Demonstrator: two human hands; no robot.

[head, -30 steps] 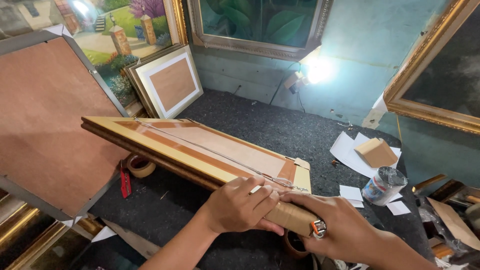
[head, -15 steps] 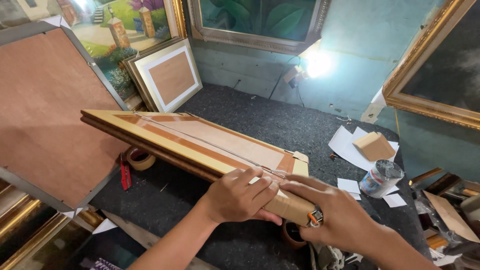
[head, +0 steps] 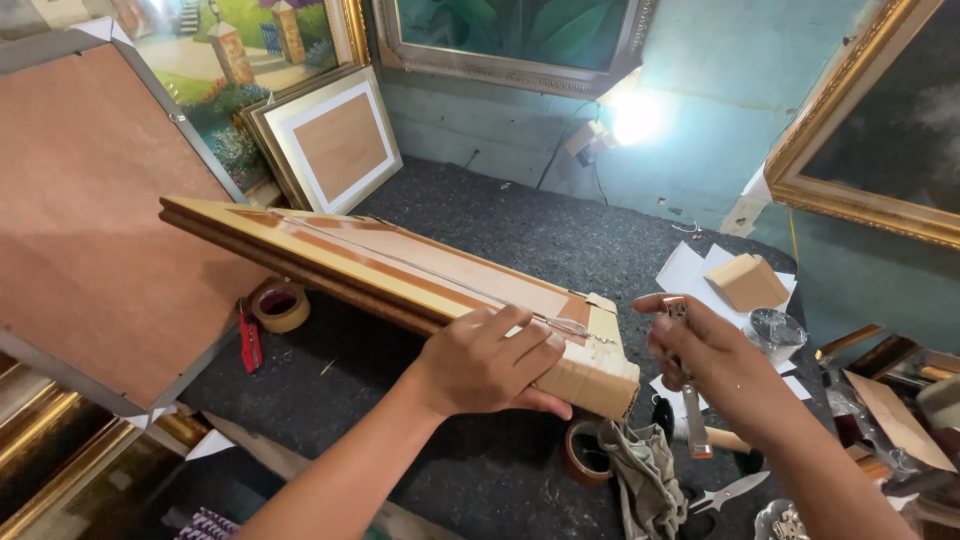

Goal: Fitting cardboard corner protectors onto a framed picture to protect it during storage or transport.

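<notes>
Gold picture frame (head: pixel 400 265) lies face-down, raised at a slant above the dark felt table (head: pixel 520 225). Left hand (head: pixel 490 362) grips the frame's near corner. Right hand (head: pixel 715 365), just right of that corner, holds a small tool (head: pixel 692 405). Tape roll (head: pixel 281 306) lies under the frame's far end.

I note a gold-edged picture frame (head: pixel 400 270), back up, tilted across frame centre, wire (head: pixel 480 300) strung along it.

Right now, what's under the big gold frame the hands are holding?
Under the gold frame: dark felt table, a tape roll and red cutter. The left hand covers the near corner.
</notes>
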